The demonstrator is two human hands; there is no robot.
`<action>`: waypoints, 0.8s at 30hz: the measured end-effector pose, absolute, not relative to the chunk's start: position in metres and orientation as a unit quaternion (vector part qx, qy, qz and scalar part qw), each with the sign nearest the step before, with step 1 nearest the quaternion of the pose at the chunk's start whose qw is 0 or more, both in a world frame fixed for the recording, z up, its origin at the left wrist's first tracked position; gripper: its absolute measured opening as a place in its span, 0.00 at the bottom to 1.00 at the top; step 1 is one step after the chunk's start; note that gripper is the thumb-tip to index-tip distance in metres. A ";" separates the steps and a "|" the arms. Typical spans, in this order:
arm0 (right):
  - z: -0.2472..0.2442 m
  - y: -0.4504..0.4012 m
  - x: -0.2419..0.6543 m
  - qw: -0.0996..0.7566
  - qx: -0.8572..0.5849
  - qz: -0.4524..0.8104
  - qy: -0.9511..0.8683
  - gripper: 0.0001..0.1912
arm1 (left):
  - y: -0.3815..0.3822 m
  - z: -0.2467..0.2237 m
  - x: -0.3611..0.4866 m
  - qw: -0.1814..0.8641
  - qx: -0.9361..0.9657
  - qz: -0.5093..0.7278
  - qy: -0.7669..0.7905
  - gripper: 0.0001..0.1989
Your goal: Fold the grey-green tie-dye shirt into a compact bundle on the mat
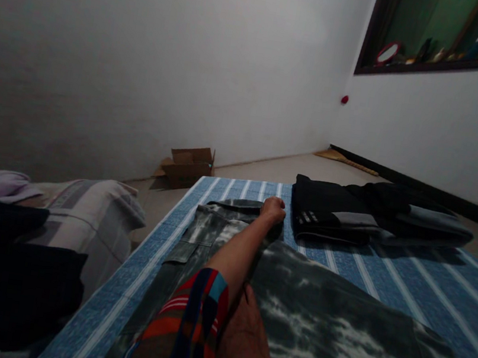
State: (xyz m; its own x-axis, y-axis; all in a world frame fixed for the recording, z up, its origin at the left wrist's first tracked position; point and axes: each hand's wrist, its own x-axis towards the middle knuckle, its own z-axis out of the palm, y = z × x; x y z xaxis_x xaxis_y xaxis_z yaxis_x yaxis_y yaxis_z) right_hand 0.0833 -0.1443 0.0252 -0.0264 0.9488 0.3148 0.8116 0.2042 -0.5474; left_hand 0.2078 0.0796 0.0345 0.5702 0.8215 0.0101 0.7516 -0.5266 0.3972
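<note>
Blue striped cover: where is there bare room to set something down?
On the striped cover, bare patches lie between the black folded clothes and the patterned trousers, and along the left edge beside the trousers. The middle is crowded by trousers and left hand.

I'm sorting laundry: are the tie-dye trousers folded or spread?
Spread: the tie-dye trousers lie with their legs apart across the blue striped sheet.

Trousers [335, 319]: matt woven cloth, softly creased
Striped cover [463, 302]: matt fabric, grainy-looking
Folded clothes [329, 207], far right: smooth, dull cloth
Sleeve [186, 321]: soft matt cloth
Box [188, 172], far left: matt cardboard
Wall [193, 64]: smooth, matt
Floor [267, 169]: smooth, hard-looking
Mirror [388, 53], far right: glossy
</note>
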 end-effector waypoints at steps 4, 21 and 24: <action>0.025 -0.145 0.084 0.322 -0.619 0.115 -0.707 0.17 | 0.075 0.032 0.204 0.152 0.884 0.102 0.429 0.17; 0.024 -0.144 0.080 0.323 -0.627 0.117 -0.699 0.22 | 0.086 0.044 0.201 0.116 0.935 0.029 0.335 0.18; 0.022 -0.144 0.079 0.326 -0.632 0.117 -0.693 0.28 | 0.087 0.048 0.198 0.094 0.950 0.007 0.299 0.20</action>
